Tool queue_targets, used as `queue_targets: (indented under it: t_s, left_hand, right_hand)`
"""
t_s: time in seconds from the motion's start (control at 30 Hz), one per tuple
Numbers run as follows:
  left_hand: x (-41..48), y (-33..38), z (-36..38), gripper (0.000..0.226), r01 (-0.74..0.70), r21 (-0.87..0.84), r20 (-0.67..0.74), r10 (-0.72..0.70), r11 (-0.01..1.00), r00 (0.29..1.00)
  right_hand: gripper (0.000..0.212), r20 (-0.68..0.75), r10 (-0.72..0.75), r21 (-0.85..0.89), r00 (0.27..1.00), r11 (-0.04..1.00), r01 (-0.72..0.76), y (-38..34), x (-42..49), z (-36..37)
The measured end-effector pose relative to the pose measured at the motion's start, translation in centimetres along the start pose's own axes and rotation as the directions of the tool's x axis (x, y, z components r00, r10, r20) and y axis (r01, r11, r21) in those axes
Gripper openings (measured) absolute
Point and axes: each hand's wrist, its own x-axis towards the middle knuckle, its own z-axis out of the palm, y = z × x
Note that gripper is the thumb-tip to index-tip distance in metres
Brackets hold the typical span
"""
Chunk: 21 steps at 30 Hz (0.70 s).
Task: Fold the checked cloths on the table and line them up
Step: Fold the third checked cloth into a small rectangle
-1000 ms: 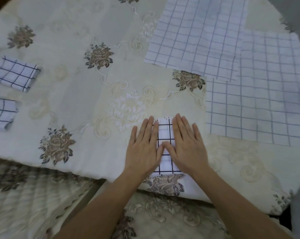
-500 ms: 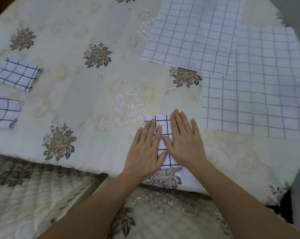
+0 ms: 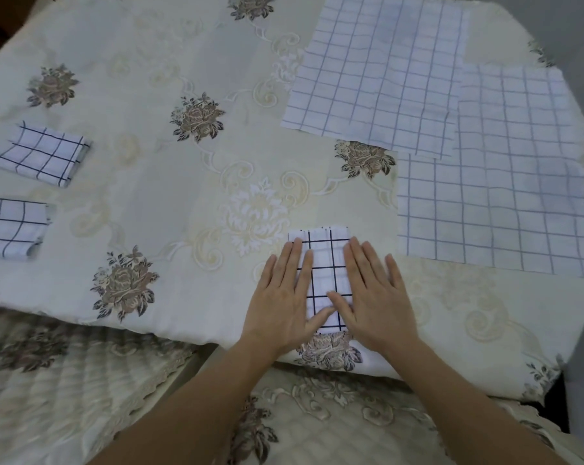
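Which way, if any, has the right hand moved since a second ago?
Yes: the right hand slid toward the person; the far edge of the folded cloth now shows beyond it.

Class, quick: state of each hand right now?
Left hand: open, flat, fingers pressing the folded cloth.
Right hand: open, flat, pressing the same cloth.

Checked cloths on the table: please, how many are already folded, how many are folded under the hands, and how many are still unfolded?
Folded checked cloths at the left: 2
Folded checked cloth pressed under the left hand and right hand: 1
Unfolded checked cloths lying flat at the right: 2
Total: 5
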Motion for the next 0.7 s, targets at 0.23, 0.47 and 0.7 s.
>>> queue_targets:
  t_s: [0.23, 0.47, 0.7]
  left_hand:
    - [-0.6, -0.9, -0.2, 0.093, 0.009, 0.015, 0.017, -0.009, 1.000, 1.000]
    - [-0.9, -0.8, -1.8, 0.089, 0.061, -0.002, 0.037, -0.061, 0.998, 0.997]
    - [-1.2, -0.2, -1.6, 0.071, -0.031, -0.028, 0.056, 0.032, 0.999, 0.998]
  right_hand:
    - [0.083, 0.006, 0.037, -0.020, 0.999, 0.999, -0.037, -0.3, 0.1, -0.2]
    - [0.082, 0.130, 0.130, 0.060, 0.983, 0.989, -0.138, -1.2, 0.4, -2.3]
    - [0.027, 0.031, 0.539, 0.471, 0.842, 0.735, -0.488, -3.1, 0.9, -4.1]
